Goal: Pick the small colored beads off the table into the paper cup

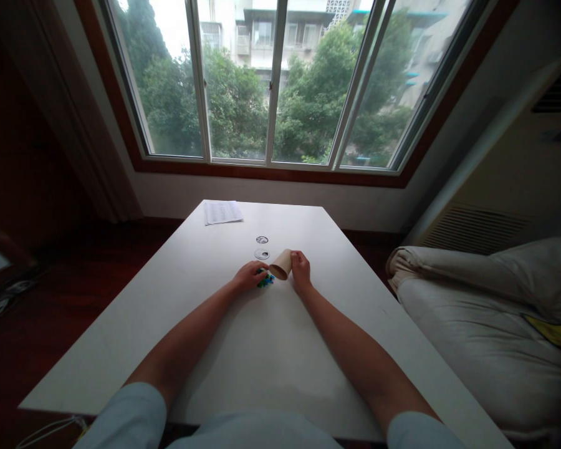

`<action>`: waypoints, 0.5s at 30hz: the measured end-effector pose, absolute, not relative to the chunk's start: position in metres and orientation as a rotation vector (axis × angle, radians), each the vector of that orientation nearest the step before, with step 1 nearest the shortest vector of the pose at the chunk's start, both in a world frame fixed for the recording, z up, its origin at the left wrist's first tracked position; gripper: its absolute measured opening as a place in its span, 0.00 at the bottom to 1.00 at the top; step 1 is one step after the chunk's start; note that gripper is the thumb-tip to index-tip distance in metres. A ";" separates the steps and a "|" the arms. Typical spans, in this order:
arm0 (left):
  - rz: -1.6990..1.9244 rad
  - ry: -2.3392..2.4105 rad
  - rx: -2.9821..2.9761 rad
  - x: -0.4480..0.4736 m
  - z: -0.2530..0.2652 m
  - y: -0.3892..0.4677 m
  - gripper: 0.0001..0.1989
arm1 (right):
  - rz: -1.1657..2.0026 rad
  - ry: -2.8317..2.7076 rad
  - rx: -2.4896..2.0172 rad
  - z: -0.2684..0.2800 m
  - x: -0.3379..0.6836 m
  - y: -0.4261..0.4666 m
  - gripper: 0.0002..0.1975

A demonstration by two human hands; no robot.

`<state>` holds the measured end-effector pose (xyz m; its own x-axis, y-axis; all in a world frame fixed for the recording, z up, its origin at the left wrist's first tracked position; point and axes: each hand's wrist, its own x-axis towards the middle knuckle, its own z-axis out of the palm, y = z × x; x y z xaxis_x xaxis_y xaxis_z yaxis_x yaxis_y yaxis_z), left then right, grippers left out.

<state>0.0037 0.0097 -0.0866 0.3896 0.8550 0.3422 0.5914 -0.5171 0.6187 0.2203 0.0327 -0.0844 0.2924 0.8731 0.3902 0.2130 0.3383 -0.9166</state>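
My right hand [301,269] is closed around the far end of a brown cardboard tube [280,265]. The tube is tilted, its open mouth facing down and toward me just above the table. Below that mouth lies a small heap of blue and green pieces [265,279], too small to name. My left hand [251,275] rests at the heap's left side, fingers stretched out over its edge and close to the tube's rim. It looks open, though its fingertips are partly hidden. Two small round, clear-looking discs with dark rims, a nearer disc [262,254] and a farther disc [262,239], lie beyond my hands.
The white table [280,349] narrows toward the window [271,93]. Printed papers [222,212] lie at its far left corner. To the right stands a pale padded seat [467,337], and a white cable [51,430] hangs near the table's front left corner.
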 end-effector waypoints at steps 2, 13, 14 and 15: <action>0.904 1.252 2.268 0.004 -0.085 0.010 0.15 | 0.609 -1.231 -1.173 -0.083 0.220 0.032 0.23; 0.931 1.251 2.249 0.005 -0.078 0.007 0.14 | 0.615 -1.256 -1.180 -0.079 0.218 0.028 0.23; 0.932 1.255 2.249 0.005 -0.078 0.006 0.14 | 0.616 -1.258 -1.181 -0.079 0.218 0.028 0.23; 0.935 1.257 2.250 0.006 -0.078 0.006 0.14 | 0.618 -1.259 -1.182 -0.079 0.217 0.028 0.23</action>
